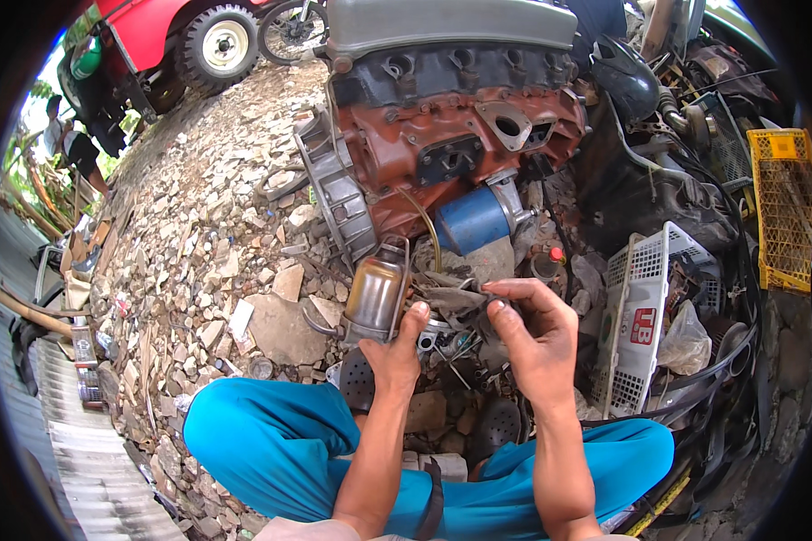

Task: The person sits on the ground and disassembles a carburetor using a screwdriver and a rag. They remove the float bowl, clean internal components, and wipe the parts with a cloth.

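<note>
My left hand (392,361) is wrapped round the base of a metal filter bowl (376,287), a shiny brassy cylinder with a wire bail over its top. The bowl stands nearly upright, and most of my left fingers are hidden under it. To its right, my right hand (543,341) is closed in a pinch, thumb against forefinger, on something small and dark that I cannot make out. A grey rag (451,299) lies just beyond, between the hands. Below the rag are small metal parts (435,335) on the ground.
A red-brown engine block (379,162) with a blue cylindrical filter (469,221) stands ahead. A red-capped container (550,261), a white crate (615,316) and a yellow crate (767,212) are at right. Stony rubble (216,243) covers the left. Farther off are a red vehicle (149,32) and a person (68,140).
</note>
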Demonstrator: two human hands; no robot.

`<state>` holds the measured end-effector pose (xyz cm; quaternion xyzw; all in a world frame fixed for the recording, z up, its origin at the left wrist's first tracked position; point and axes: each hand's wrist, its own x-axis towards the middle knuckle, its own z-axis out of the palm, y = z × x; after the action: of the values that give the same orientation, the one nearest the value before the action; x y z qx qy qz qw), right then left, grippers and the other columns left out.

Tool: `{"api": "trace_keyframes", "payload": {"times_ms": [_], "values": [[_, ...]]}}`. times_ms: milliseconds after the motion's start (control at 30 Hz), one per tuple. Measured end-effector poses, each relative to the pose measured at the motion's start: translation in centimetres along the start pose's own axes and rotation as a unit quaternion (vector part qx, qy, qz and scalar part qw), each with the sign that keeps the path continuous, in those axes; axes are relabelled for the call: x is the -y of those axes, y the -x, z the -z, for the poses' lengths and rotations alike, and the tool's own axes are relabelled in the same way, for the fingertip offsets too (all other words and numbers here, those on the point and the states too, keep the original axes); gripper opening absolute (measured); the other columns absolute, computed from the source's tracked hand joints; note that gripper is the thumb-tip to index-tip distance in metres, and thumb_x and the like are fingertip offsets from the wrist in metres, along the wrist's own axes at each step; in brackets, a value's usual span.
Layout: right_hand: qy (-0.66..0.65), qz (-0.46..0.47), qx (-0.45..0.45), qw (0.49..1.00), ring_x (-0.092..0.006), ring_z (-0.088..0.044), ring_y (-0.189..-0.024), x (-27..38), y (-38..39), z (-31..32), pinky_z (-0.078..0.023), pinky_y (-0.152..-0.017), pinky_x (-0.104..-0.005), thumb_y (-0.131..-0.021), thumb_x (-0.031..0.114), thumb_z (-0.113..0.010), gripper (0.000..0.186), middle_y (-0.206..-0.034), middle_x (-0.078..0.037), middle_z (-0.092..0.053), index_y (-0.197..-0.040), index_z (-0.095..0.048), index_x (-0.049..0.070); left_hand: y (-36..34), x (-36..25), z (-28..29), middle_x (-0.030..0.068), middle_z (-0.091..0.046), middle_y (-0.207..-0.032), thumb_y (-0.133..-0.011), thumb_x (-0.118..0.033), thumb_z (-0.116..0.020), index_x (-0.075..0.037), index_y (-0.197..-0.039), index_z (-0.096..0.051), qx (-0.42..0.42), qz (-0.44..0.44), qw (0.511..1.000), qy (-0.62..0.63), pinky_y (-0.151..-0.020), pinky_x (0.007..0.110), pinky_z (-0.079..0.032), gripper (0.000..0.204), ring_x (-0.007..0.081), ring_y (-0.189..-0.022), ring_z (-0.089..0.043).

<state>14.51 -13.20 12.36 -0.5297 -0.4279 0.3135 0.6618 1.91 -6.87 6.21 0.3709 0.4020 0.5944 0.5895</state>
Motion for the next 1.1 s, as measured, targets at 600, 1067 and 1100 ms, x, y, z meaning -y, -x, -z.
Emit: {"api": "trace_keyframes", "payload": {"times_ms": [600,1067,1100], "values": [[0.072,-0.010,0.085,0.994,-0.0073,-0.056,-0.085,-2.8,-1.5,1.7,-0.045,-0.074,-0.0251,-0.098,0.016,-0.059,0.021,-0.090,-0.004,-0.065,-0.110,-0.066,-0.001,-3.6,0.3,2.7,0.0155,-0.064,-0.103,-0.059,-0.018,-0.083,0.001,-0.104,-0.064,0.206,-0.410,0.859,-0.228,-0.077,0.036,-0.050,0.052,0.0274,-0.088,-0.063],[0.010,-0.242,0.159,0.957,-0.0075,-0.058,-0.081,-3.8,-1.1,2.4,-0.047,-0.072,-0.0244,-0.086,0.020,-0.071,0.032,-0.088,-0.005,-0.067,-0.106,-0.068,-0.006,-4.1,-1.3,2.0,0.0112,-0.067,-0.111,-0.055,-0.025,-0.085,-0.004,-0.104,-0.067,0.274,-0.421,0.807,-0.312,-0.085,0.039,-0.048,0.056,0.0291,-0.096,-0.063],[-0.021,-0.248,0.141,0.958,-0.0066,-0.057,-0.080,-4.4,-1.0,2.5,-0.046,-0.070,-0.0235,-0.086,0.018,-0.071,0.029,-0.087,-0.004,-0.066,-0.104,-0.069,-0.005,-4.4,-1.4,1.7,0.0109,-0.067,-0.111,-0.057,-0.025,-0.086,-0.004,-0.106,-0.067,0.260,-0.442,0.793,-0.329,-0.087,0.039,-0.047,0.057,0.0289,-0.097,-0.063]]}}
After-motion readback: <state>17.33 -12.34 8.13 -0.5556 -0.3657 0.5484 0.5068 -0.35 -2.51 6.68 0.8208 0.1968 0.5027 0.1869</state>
